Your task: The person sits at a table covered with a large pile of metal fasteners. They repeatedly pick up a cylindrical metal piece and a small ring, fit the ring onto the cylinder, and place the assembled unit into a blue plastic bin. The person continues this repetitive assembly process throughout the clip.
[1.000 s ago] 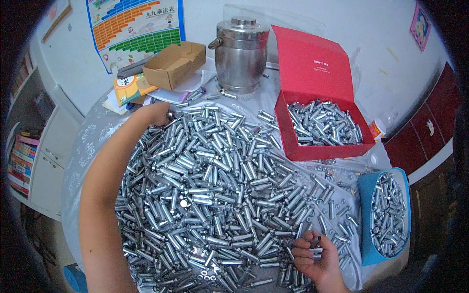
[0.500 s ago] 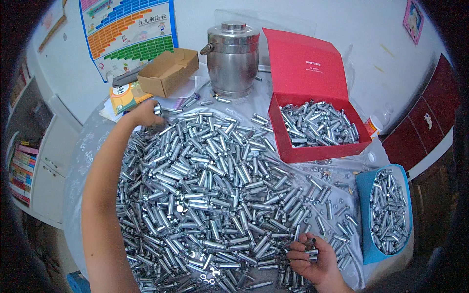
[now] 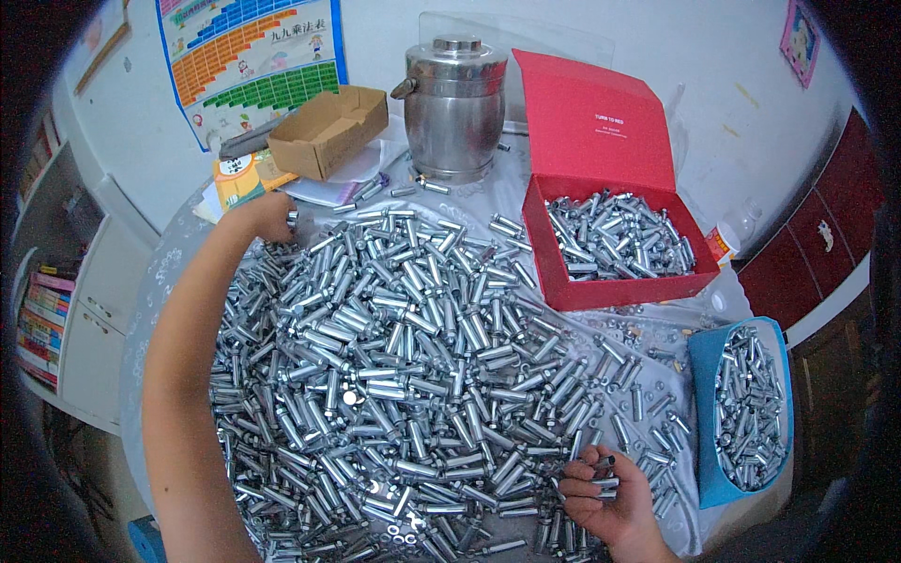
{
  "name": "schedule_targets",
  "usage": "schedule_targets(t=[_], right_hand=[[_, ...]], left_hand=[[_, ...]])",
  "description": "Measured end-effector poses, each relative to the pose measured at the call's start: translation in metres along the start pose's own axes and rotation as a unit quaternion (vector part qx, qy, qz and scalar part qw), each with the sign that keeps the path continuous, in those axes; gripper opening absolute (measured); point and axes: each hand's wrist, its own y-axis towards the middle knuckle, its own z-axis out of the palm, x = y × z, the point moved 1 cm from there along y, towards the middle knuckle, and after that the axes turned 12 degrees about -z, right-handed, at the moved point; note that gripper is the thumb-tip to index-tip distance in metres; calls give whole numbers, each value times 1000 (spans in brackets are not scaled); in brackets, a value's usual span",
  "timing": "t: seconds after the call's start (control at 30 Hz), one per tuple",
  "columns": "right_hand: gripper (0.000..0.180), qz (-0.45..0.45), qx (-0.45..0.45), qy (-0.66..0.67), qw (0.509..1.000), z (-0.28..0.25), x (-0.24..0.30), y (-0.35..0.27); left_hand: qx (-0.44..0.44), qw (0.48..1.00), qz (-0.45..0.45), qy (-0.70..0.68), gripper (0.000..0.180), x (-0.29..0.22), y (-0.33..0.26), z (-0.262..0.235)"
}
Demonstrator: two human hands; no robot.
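Table (image 3: 526, 202), centre frame: heaped with silver metal sleeves (image 3: 394, 375). Upper right: red box (image 3: 601, 291) part-filled with sleeves. Lower right: blue tray (image 3: 702, 413), likewise. Top centre: steel pot (image 3: 455, 108). Upper left: cardboard box (image 3: 328, 131). Left hand (image 3: 266, 216) reached the pile's far edge; right hand (image 3: 605, 493) gripped several sleeves.

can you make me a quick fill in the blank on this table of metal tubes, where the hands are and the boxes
1. The left hand reaches to the far edge of the pile of metal tubes, near the ____ box of plain brown.
2. The right hand holds a few ____.
3. The open box with a raised lid is ____.

Missing: cardboard; tubes; red
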Motion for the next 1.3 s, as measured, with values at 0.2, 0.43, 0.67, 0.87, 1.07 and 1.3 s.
schedule_targets(t=[0.2, 0.43, 0.67, 0.87, 1.07, 1.3], right_hand=[[17, -7, -14, 3, 1000, 0, 0, 0], [16, -12, -12, -10, 1000, -2, 1, 1], [16, -7, -14, 0, 1000, 0, 1, -1], [16, 11, 4, 10, 1000, 0, -2, -1], [15, -3, -11, 5, 1000, 0, 0, -1], [15, -4, -12, 0, 1000, 0, -1, 1]], left_hand=[[121, 988, -95, -33, 34, 0, -3, -9], [214, 966, -127, -75, 41, 4, -8, -10], [188, 965, -113, -143, 44, 3, -24, -11], [58, 953, -78, -288, 45, -12, -22, -19], [30, 953, -58, -296, 44, -59, 11, -20], [50, 980, -83, -174, 28, -76, 27, -13]])
